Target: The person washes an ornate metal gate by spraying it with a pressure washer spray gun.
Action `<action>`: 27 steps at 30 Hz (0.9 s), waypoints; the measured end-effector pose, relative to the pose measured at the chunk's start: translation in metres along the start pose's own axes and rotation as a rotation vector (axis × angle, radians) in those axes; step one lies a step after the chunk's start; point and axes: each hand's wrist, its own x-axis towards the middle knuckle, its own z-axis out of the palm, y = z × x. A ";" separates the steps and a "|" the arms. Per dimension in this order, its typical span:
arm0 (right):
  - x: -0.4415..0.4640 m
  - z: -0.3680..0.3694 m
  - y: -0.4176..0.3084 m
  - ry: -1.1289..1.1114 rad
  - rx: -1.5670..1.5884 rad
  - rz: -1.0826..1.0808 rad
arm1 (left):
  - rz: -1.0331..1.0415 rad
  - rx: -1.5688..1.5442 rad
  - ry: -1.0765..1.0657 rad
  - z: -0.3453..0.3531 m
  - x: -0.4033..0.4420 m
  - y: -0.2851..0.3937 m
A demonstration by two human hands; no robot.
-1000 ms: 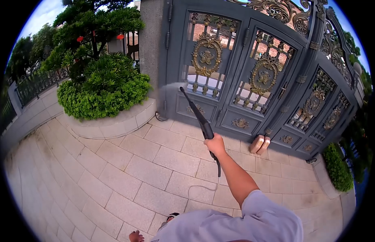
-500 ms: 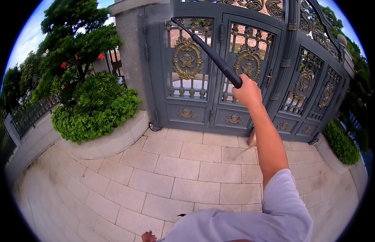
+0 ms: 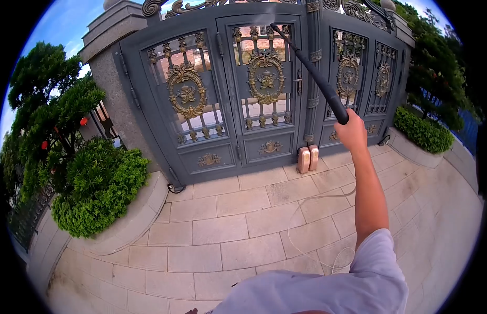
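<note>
My right hand [image 3: 352, 131] is closed around the handle end of a long black pressure washer lance [image 3: 323, 81]. The arm is stretched forward, and the lance slants up and left. Its nozzle is close to the upper part of the second panel of the dark grey metal gate [image 3: 228, 94], where a faint mist shows. A gold oval ornament [image 3: 266, 77] sits on that panel below the nozzle. My left hand cannot be identified; only a small dark patch shows at the bottom edge, too little to tell what it is.
Two copper-coloured blocks [image 3: 308, 159] stand at the gate's foot. A thin pale hose [image 3: 327, 197] loops over the stone paving [image 3: 217, 230]. Planters with shrubs [image 3: 97, 193] flank both sides, and a stone pillar [image 3: 111, 78] stands left of the gate.
My view has turned right. The lance tip has moved from the left panel's top to the second panel's top. The copper-coloured blocks and more hose now show.
</note>
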 end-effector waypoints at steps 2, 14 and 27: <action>0.000 -0.015 0.015 -0.005 0.012 0.074 | 0.102 0.074 -0.019 -0.004 0.014 0.022; -0.012 -0.010 0.105 -0.099 0.544 0.234 | 0.498 0.450 -0.223 0.063 0.023 0.085; -0.009 0.017 0.089 -0.242 0.866 0.317 | 0.622 1.120 -0.027 0.046 0.067 0.017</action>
